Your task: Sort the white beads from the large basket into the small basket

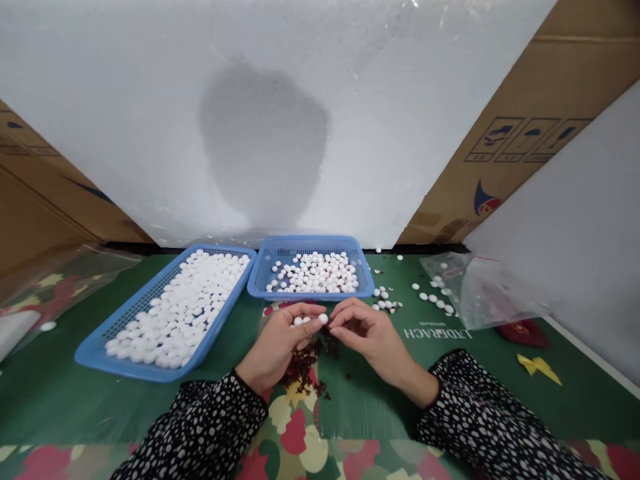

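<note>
My left hand (pixel 280 343) is closed around several white balls (pixel 299 321), with one white ball (pixel 323 319) at its fingertips. Just to the right, my right hand (pixel 370 337) has its fingers pinched together beside that ball; whatever its fingertips hold is too small to make out. Beneath the hands lies a loose heap of dark red-brown bits (pixel 301 369). Behind them stands a blue basket (pixel 311 296) partly filled with white balls, some dark bits among them. A longer blue basket (pixel 150 375) at the left holds many white balls.
Loose white balls (pixel 423 296) lie right of the middle basket, near a clear plastic bag (pixel 483 293). A dark red object (pixel 523 333) and yellow scraps (pixel 540 367) are farther right. A white panel (pixel 370 133) and cardboard (pixel 525 140) rise behind.
</note>
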Action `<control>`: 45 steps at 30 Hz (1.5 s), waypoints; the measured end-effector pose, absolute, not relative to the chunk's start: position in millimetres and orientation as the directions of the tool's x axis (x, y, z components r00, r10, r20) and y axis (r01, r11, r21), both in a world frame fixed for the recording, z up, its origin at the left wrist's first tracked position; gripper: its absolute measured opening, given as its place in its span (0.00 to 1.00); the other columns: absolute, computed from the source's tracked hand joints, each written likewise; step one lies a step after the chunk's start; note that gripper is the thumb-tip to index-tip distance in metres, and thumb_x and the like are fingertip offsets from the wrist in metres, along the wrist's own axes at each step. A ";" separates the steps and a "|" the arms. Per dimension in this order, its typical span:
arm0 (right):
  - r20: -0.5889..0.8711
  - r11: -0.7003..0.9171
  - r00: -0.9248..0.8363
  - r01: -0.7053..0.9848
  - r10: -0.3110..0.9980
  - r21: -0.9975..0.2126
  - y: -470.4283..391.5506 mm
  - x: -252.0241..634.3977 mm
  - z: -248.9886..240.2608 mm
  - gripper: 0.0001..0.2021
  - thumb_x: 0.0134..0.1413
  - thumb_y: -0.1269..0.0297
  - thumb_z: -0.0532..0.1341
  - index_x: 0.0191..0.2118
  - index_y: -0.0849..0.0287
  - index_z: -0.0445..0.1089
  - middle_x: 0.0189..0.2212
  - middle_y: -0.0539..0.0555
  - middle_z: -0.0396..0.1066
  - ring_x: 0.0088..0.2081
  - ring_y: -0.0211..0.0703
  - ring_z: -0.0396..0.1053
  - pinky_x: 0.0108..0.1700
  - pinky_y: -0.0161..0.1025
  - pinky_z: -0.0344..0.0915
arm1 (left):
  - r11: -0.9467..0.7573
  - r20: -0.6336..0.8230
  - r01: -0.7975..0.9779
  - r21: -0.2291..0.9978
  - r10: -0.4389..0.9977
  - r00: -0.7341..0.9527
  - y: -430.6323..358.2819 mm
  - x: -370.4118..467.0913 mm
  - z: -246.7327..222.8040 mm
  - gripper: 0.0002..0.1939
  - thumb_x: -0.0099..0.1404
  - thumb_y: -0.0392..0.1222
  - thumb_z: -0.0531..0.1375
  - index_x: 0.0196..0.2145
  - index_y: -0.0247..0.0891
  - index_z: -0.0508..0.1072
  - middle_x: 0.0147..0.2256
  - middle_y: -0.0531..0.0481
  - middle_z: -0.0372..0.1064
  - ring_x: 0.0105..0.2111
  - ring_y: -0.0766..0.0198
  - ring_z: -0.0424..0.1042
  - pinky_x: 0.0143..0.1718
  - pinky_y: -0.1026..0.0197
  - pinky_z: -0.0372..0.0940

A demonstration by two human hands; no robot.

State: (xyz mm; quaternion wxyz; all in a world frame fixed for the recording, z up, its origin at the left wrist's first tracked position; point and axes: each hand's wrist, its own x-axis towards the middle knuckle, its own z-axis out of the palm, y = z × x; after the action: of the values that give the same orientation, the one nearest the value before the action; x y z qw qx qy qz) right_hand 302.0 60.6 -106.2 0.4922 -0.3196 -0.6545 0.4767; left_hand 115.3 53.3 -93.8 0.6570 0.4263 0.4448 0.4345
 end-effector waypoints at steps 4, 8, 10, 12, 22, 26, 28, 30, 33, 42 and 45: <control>0.352 0.357 -0.306 -0.042 0.884 -0.933 61.0 301.4 -108.9 0.03 0.60 0.67 0.64 0.34 0.56 0.74 0.36 0.51 0.70 0.37 0.43 0.67 0.38 0.37 0.63 | 0.253 -0.212 -0.161 0.954 0.948 0.236 53.2 116.2 -93.8 0.14 0.56 0.46 0.69 0.37 0.35 0.78 0.27 0.54 0.63 0.22 0.74 0.50 0.22 0.67 0.44; 0.345 0.354 -0.307 -0.029 0.887 -0.935 58.9 301.6 -109.9 0.03 0.60 0.67 0.64 0.34 0.57 0.73 0.35 0.51 0.71 0.36 0.43 0.67 0.38 0.37 0.62 | 0.247 -0.212 -0.133 0.960 0.948 0.236 54.2 115.1 -99.0 0.14 0.55 0.46 0.69 0.36 0.34 0.78 0.23 0.56 0.60 0.20 0.74 0.49 0.22 0.67 0.43; 0.330 0.335 -0.307 -0.039 0.893 -0.941 57.9 301.6 -110.3 0.04 0.61 0.66 0.64 0.34 0.57 0.72 0.34 0.51 0.70 0.35 0.42 0.67 0.38 0.37 0.62 | 0.245 -0.216 -0.108 0.964 0.950 0.226 54.1 114.5 -100.9 0.14 0.55 0.47 0.69 0.35 0.34 0.78 0.20 0.57 0.58 0.20 0.73 0.49 0.22 0.67 0.43; 0.307 0.304 -0.308 -0.060 0.901 -0.951 57.7 301.2 -110.9 0.04 0.60 0.65 0.65 0.34 0.58 0.71 0.33 0.51 0.70 0.35 0.42 0.67 0.37 0.37 0.63 | 0.237 -0.214 -0.086 0.968 0.953 0.217 53.3 114.3 -100.5 0.14 0.54 0.47 0.70 0.34 0.34 0.79 0.17 0.58 0.55 0.19 0.73 0.48 0.22 0.67 0.42; 0.175 0.108 -0.347 -0.205 0.921 -0.973 59.6 298.7 -111.3 0.12 0.54 0.63 0.70 0.31 0.58 0.66 0.29 0.47 0.68 0.31 0.39 0.66 0.34 0.33 0.62 | -0.002 -0.023 0.096 0.995 0.966 0.258 52.9 114.8 -83.8 0.05 0.56 0.40 0.67 0.28 0.36 0.79 0.31 0.48 0.75 0.33 0.62 0.69 0.39 0.60 0.60; 0.192 0.117 -0.407 -0.201 0.893 -0.973 60.2 301.7 -109.0 0.09 0.57 0.64 0.68 0.42 0.55 0.70 0.37 0.49 0.69 0.33 0.39 0.67 0.36 0.35 0.64 | 0.007 -0.049 0.159 0.987 0.963 0.266 53.5 113.2 -83.6 0.07 0.57 0.41 0.66 0.30 0.36 0.73 0.30 0.51 0.73 0.30 0.64 0.67 0.34 0.62 0.59; 0.237 0.183 -0.463 -0.159 0.854 -0.970 61.1 303.2 -106.9 0.09 0.58 0.65 0.66 0.45 0.54 0.72 0.43 0.52 0.67 0.36 0.39 0.68 0.38 0.37 0.65 | 0.029 -0.060 0.132 0.991 0.970 0.236 53.4 113.3 -85.7 0.12 0.57 0.42 0.67 0.31 0.37 0.67 0.29 0.54 0.72 0.28 0.66 0.65 0.30 0.65 0.57; 0.257 0.214 -0.495 -0.142 0.830 -0.966 62.6 305.4 -104.4 0.06 0.58 0.66 0.65 0.42 0.56 0.73 0.45 0.54 0.66 0.37 0.41 0.68 0.39 0.38 0.65 | 0.052 -0.073 0.094 0.994 0.971 0.230 53.3 113.8 -89.0 0.16 0.56 0.43 0.67 0.32 0.39 0.62 0.29 0.56 0.70 0.26 0.68 0.63 0.28 0.66 0.56; 0.177 0.092 -0.488 -0.193 0.855 -0.977 66.1 313.7 -101.3 0.04 0.59 0.67 0.63 0.39 0.58 0.69 0.40 0.54 0.69 0.35 0.41 0.69 0.36 0.37 0.65 | 0.128 -0.137 0.053 0.990 0.959 0.249 53.3 114.8 -93.9 0.15 0.61 0.48 0.63 0.34 0.39 0.61 0.28 0.55 0.69 0.22 0.71 0.58 0.23 0.68 0.50; 0.118 0.328 -0.452 0.422 0.884 -0.845 71.5 333.0 -114.4 0.05 0.59 0.72 0.65 0.34 0.58 0.69 0.27 0.48 0.65 0.29 0.40 0.62 0.30 0.35 0.57 | 0.390 -0.325 -0.153 0.908 0.887 0.328 52.8 112.8 -90.4 0.13 0.66 0.48 0.59 0.41 0.34 0.70 0.33 0.50 0.65 0.25 0.72 0.56 0.23 0.68 0.48; 0.155 0.423 -0.458 0.570 0.875 -0.705 67.7 324.3 -120.6 0.09 0.54 0.78 0.68 0.32 0.60 0.70 0.28 0.48 0.65 0.30 0.39 0.64 0.32 0.35 0.58 | 0.379 -0.305 -0.144 0.914 0.877 0.371 51.6 111.9 -90.1 0.13 0.63 0.43 0.62 0.44 0.36 0.68 0.35 0.51 0.65 0.27 0.71 0.56 0.25 0.68 0.50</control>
State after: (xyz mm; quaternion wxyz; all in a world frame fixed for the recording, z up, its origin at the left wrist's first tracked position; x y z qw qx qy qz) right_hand 324.3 67.7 -120.6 0.2607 -0.4504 -0.8021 0.2928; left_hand 111.9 51.6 -90.1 0.7101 0.4259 0.4303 0.3594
